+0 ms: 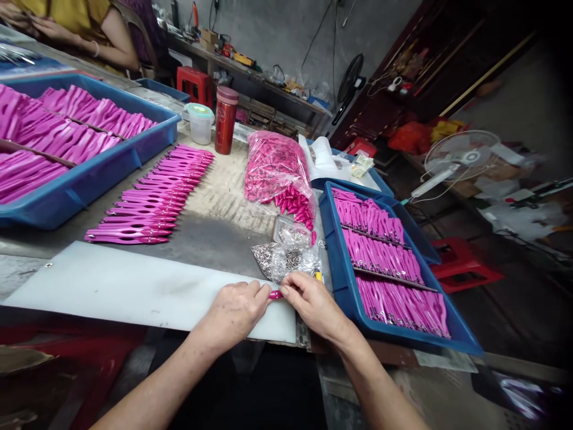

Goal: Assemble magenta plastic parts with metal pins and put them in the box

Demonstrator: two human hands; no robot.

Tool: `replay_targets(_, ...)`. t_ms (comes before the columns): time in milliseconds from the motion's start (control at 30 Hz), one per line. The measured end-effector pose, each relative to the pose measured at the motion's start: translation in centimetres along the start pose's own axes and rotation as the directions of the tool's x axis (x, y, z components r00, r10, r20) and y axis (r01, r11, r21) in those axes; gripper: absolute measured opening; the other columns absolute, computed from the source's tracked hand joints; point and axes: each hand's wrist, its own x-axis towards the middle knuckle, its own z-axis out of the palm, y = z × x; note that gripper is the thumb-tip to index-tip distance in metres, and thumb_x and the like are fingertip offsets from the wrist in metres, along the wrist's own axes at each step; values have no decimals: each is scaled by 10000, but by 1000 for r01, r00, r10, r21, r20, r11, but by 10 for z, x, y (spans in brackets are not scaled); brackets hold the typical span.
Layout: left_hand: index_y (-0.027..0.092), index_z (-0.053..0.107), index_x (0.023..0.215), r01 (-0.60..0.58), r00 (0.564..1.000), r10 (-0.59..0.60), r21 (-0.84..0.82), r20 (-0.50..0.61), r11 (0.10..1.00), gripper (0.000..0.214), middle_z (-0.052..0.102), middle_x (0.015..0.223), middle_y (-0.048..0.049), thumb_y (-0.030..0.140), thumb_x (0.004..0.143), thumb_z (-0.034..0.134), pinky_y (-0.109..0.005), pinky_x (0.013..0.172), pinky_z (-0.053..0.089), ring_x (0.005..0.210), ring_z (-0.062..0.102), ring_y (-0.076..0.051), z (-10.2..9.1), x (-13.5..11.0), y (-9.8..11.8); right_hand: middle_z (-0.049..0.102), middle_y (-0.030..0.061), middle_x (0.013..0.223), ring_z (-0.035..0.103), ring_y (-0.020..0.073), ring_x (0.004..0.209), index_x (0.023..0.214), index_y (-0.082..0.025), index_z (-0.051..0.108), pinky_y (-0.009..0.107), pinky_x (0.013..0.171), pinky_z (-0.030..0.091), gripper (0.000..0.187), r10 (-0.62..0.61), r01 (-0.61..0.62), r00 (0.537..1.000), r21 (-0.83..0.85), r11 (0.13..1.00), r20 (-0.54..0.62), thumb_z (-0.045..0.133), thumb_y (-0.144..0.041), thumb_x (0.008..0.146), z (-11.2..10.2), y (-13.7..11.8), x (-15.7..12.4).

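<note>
A small glossy magenta plastic piece (pixel 276 294) shows between my two hands, above the right end of a white board (pixel 147 286). My left hand (pixel 239 307) is closed round its left end, hiding part of it. At its other end my right hand (pixel 311 301) pinches with thumb and forefinger; any tiny part in that pinch is hidden. Just beyond my fingers lie clear plastic bags of small metal parts (pixel 290 257). Behind them stands a clear bag of glossy magenta pieces (pixel 277 167), spilling toward me.
A row of pink slim handles (pixel 147 203) lies at left. Blue trays of pink parts stand at left (pixel 156 134) and right (pixel 333 257). A red tumbler (pixel 226 119) and a lidded plastic tub (pixel 200 124) stand behind. Another person (pixel 107 36) sits at far left.
</note>
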Motion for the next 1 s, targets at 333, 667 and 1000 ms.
replay_targets(333,172,502,733,-14,1000,13,-33,-24,999,194,497,594,9,236,864,374,-233,498,373,531,518,-123,-2,0,-2,537,-14,652,476,111,630,700,-164,536,212,583,343,182,15,-17,999,43,999,32,428,-221,835,13,-1,-1)
replay_targets(667,176,497,727,-23,999,21,-51,-29,998,191,489,594,13,228,864,375,-229,501,374,528,506,-118,0,-1,-3,430,-42,573,411,96,559,616,-176,436,200,518,307,296,53,-47,998,185,982,-29,349,-297,872,23,7,-3)
replay_targets(1000,185,466,724,28,999,-28,20,17,999,135,517,598,13,258,832,430,-241,464,364,509,519,-129,-3,-3,3,527,-2,565,513,147,533,617,-209,453,236,506,368,322,-36,59,981,120,991,-190,328,-368,868,43,14,-6)
